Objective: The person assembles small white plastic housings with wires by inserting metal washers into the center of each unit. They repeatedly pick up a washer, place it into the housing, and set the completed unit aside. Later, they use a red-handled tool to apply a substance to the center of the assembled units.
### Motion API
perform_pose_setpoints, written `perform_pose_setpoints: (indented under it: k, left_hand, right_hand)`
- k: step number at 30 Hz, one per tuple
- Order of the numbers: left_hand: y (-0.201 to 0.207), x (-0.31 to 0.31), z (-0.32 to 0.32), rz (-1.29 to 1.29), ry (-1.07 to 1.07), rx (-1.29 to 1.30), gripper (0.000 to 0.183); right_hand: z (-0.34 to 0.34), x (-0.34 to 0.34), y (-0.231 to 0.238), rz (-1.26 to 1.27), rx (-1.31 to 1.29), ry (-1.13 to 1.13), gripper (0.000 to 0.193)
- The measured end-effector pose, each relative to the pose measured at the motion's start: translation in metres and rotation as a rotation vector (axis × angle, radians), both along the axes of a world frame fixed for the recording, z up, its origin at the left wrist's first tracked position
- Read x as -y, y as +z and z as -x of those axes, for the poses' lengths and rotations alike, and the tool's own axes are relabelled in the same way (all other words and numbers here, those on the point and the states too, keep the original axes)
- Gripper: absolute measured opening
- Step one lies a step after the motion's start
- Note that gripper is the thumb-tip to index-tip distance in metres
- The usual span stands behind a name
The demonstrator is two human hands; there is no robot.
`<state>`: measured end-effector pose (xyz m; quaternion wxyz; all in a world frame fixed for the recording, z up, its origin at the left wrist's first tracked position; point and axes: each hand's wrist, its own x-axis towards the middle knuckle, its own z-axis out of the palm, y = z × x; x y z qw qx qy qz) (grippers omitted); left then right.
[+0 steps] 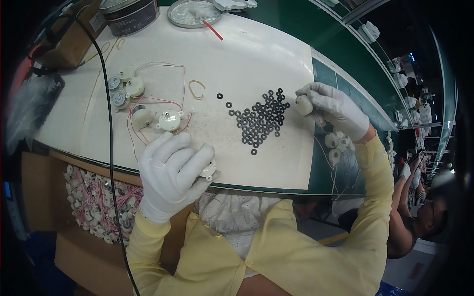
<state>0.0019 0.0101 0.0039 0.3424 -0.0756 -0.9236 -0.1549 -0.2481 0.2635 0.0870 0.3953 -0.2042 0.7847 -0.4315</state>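
My left hand (170, 172), in a white glove, is curled around a small round white motor (209, 169) at the table's near edge, its face with a metal shaft showing. Another such motor (170, 120) lies just beyond its fingertips. My gloved right hand (338, 108) pinches a similar white motor (303, 105) between thumb and fingers, right of the black rings. Wires trail below that hand. Small black rings (261, 118), like rubber washers, lie loosely spread on the white sheet between my hands. Several motors (134, 87) with pink wires rest at the left.
Below the table at left, a cardboard box (37, 197) holds many wired motors. Wired motors (337, 143) lie at the right. Behind are a dark can (131, 17) and a round lid (180, 22) with whitish paste and a red stick (213, 30). A black cable (109, 128) crosses the left.
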Motion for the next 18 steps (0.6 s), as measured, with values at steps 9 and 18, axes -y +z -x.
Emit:
perform_pose_setpoints:
  k: [9, 18]
  left_hand:
    - [0.001, 0.003, 0.003, -0.011, -0.036, -0.009, 0.043]
    - [-0.003, 0.004, 0.001, -0.009, -0.034, -0.011, 0.043]
  right_hand:
    - [-0.002, -0.002, -0.001, 0.025, -0.016, 0.066, 0.043]
    - [0.0, -0.014, -0.001, 0.175, 0.072, 0.086, 0.039]
